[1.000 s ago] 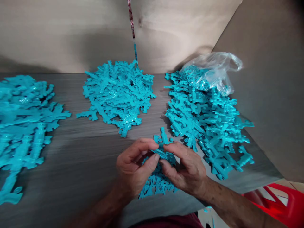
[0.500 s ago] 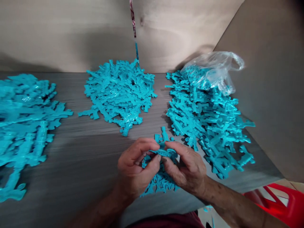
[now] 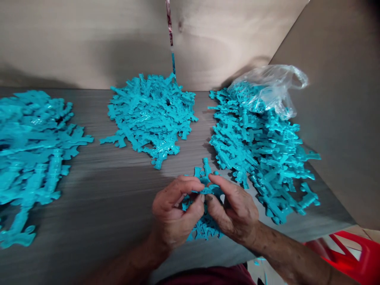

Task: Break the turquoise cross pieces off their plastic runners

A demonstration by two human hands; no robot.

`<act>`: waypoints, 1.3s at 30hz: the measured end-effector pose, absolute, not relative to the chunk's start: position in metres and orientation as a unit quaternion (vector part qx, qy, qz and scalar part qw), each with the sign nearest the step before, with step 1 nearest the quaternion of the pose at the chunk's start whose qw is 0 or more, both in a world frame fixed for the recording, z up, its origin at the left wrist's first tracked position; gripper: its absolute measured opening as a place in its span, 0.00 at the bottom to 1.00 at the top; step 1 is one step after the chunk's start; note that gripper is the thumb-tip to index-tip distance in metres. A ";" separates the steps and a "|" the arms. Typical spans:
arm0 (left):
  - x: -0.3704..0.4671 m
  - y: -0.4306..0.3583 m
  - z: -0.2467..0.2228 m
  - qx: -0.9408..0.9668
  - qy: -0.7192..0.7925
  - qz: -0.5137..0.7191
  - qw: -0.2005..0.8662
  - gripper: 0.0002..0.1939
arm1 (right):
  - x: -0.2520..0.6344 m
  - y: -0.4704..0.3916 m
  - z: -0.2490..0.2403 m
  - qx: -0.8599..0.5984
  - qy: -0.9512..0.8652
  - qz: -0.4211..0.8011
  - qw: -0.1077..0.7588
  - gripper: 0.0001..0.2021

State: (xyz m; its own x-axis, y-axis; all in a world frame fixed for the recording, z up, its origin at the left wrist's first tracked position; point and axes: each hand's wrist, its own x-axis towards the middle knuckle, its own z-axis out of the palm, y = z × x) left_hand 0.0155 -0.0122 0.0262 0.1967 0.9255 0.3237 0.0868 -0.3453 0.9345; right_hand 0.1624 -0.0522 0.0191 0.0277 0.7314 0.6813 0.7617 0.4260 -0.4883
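Between my two hands, low in the middle of the view, is a flat turquoise piece [image 3: 211,190]. My left hand [image 3: 179,209] pinches its left end between thumb and fingers. My right hand [image 3: 234,208] holds the right part between thumb and index finger. Beneath the hands lies a heap of small turquoise bits [image 3: 204,228], partly hidden by them. A few larger turquoise pieces [image 3: 206,167] lie just beyond my fingertips.
Turquoise pieces form a large pile at the left [image 3: 35,138], another at the back middle [image 3: 151,114] and a third at the right [image 3: 261,150], topped by a clear plastic bag [image 3: 276,87]. Wooden panels rise behind and right. A red plastic object [image 3: 350,253] stands lower right.
The view has shifted slightly, so the piles sit a little further right. My hands keep their pinch on the piece, with the left one turned a little.
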 end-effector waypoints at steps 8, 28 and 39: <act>0.021 -0.012 0.027 0.644 0.402 0.502 0.414 0.12 | 0.159 -0.051 0.022 -0.534 -0.687 -0.007 0.494 0.18; 0.020 -0.007 0.035 0.572 0.472 0.467 0.481 0.09 | 0.157 -0.051 0.023 -0.538 -0.674 -0.010 0.506 0.19; 0.017 -0.011 0.035 0.658 0.409 0.481 0.412 0.13 | 0.155 -0.052 0.029 -0.537 -0.654 -0.007 0.533 0.14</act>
State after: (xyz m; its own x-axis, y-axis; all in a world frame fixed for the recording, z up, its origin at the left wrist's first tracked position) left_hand 0.0168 -0.0110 0.0352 0.2042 0.9333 0.2953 0.1414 -0.3266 0.9345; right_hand 0.1548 -0.0518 0.0294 0.1443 0.6942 0.7052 0.7099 0.4238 -0.5625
